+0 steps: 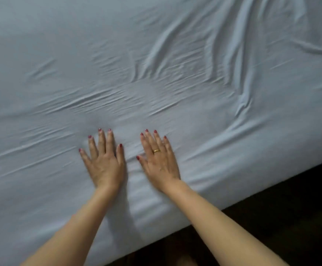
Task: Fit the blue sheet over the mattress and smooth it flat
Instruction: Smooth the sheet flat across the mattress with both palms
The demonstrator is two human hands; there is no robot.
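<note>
Dark floor [271, 217] shows past the bed's near edge at five o'clock. Both my hands lie palm-down on the blue sheet [60, 64], which covers the whole mattress top: left hand [103, 164] and right hand [159, 163] side by side, fingers [101, 140] spread and straight. Soft, thin cloth (it ripples easily). Pushing forward could, I judge, bunch slack into the deep folds [233, 54] at one o'clock rather than flatten them.
</note>
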